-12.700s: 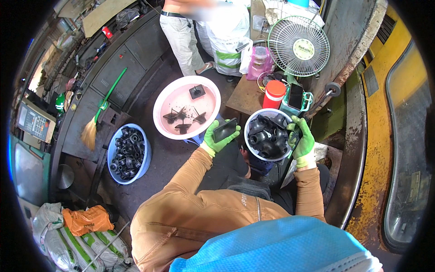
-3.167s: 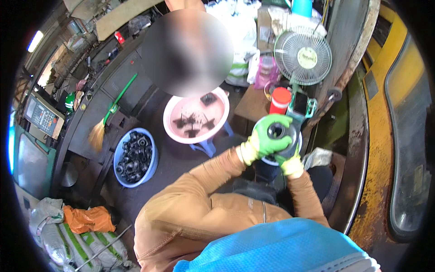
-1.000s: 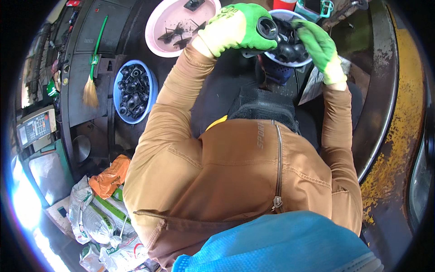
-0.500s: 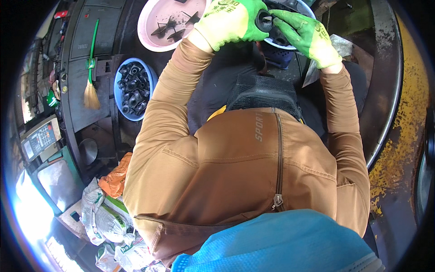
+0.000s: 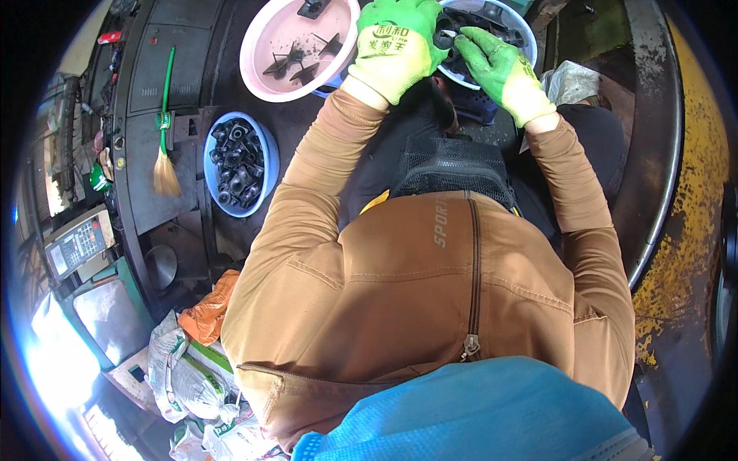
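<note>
Both my hands wear green-and-yellow work gloves at the top of the view. My left hand [image 5: 396, 44] is closed round a black hollow rubber-like part [image 5: 443, 36], its round opening facing my right hand. Close against that opening, my right hand [image 5: 498, 73] has its fingers bent and pressed together. A small pale tip shows between its fingers and the part; what it belongs to is hidden. Just behind the hands stands a light-blue basin [image 5: 532, 38] holding several similar black parts.
A pink basin [image 5: 250, 65] with several black spiky pieces stands left of my hands. Farther left is a blue tub [image 5: 273, 165] full of black parts. A green-handled broom [image 5: 165, 131] leans on grey cabinets. At the right runs a curved metal edge [image 5: 670, 177].
My left hand has turned so the back of its glove shows more. My right hand has shifted left and slightly down, its fingers still at the black part. The view has shifted a little.
</note>
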Tool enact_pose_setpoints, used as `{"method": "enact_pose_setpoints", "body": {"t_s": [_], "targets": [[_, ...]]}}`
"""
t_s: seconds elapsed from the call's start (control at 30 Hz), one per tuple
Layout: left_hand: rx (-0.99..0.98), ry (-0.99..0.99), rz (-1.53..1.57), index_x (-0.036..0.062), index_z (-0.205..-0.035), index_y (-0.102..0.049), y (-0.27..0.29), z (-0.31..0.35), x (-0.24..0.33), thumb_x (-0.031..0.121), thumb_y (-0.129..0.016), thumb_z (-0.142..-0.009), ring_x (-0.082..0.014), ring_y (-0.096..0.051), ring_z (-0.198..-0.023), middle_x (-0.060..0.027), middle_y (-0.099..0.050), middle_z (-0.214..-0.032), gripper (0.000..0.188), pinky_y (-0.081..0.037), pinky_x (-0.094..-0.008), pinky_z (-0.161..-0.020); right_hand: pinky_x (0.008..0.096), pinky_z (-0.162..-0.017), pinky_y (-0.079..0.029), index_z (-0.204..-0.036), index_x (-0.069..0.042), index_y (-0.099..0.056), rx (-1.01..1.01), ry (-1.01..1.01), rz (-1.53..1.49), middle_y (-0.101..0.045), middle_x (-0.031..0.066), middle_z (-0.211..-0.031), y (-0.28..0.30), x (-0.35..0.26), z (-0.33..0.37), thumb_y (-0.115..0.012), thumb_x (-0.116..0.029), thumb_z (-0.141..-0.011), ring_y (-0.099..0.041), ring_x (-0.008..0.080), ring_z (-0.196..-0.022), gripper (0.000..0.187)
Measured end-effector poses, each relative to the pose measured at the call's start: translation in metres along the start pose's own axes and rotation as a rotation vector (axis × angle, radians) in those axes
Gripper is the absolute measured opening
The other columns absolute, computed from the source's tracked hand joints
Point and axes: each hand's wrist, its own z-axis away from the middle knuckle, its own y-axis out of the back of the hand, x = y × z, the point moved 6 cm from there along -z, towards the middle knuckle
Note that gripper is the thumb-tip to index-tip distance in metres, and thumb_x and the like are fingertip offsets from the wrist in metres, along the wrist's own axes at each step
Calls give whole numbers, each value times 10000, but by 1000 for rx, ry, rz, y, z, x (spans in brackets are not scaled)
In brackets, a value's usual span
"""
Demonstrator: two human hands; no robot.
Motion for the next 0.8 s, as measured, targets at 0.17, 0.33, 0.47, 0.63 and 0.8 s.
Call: {"method": "enact_pose_setpoints", "body": {"t_s": [0.17, 0.33, 0.47, 0.63, 0.8], "targets": [[74, 27, -188, 41, -1078, -595, -17, 8, -5, 191, -689, -658, -354, -510, -981, -122, -588, -1070, 455, -423, -465, -841, 336, -737, -500, -1155, -66, -628, -207, -568, -487, -655, 141, -1014, -25, 15, 6, -504, -305, -962, -650, 244, -913, 330], [163, 15, -205, 70, -1094, -627, -38, 12, -20, 288, -732, -676, -345, -551, -1011, -94, -618, -1090, 482, -442, -459, -872, 261, -535, -373, -1049, -59, -589, -384, -805, -1538, -491, -16, -740, -37, -9, 12, -477, -312, -1000, -418, 105, -579, 281], [440, 60, 90, 73, -971, -682, -35, 9, -42, 326, -855, -623, -315, -603, -977, -87, -659, -1073, 464, -466, -435, -865, 215, -451, -237, -971, -81, -527, -396, -711, -2385, -298, -87, -620, -22, -22, -4, -457, -314, -1021, -261, 31, -463, 248], [405, 150, 353, 19, -1004, -693, -23, 21, -67, 217, -845, -684, -270, -623, -918, -110, -662, -1003, 405, -501, -368, -807, 261, -517, -277, -1008, -62, -501, -143, -401, -2508, -300, -51, -659, 3, 20, -18, -450, -323, -1015, -304, 81, -527, 265], [463, 357, 857, 24, -1111, -658, -5, 41, -98, 181, -771, -771, -258, -632, -904, -105, -672, -964, 392, -516, -364, -821, 257, -509, -254, -1018, -73, -525, -66, -661, -2231, -303, -48, -672, -12, 47, -2, -442, -348, -1019, -282, 83, -537, 287]]}}
